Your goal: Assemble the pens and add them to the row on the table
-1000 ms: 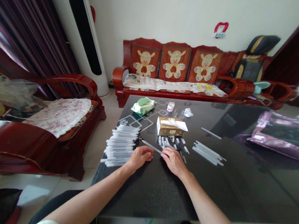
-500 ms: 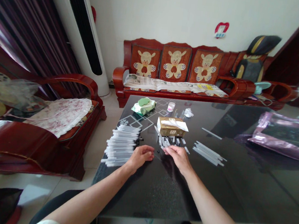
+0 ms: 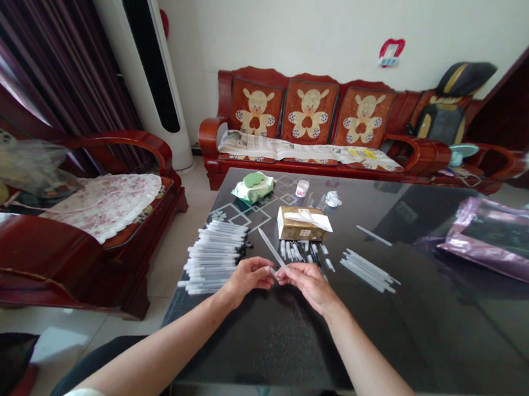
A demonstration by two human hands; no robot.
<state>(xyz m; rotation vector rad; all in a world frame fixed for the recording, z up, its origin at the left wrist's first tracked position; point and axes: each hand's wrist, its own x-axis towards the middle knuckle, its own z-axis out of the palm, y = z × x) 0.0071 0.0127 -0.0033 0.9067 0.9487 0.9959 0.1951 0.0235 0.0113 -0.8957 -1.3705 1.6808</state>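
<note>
The right hand [image 3: 308, 283] pinches the near end of a translucent pen tube [image 3: 269, 243] between closed fingertips, the tube slanting away to the left above the dark desk [image 3: 284, 348]. The left hand [image 3: 249, 274], fingers loosely curled, lies close beside the right fingertips; whether it grips anything cannot be told. Left of it lies a stack of tubes [image 3: 212, 259]; white caps [image 3: 292, 251] lie before the tissue box [image 3: 290, 232].

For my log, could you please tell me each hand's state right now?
Left hand: partly curled; whether it holds anything cannot be told.
Right hand: closed, holding a slim pale tube.
</note>
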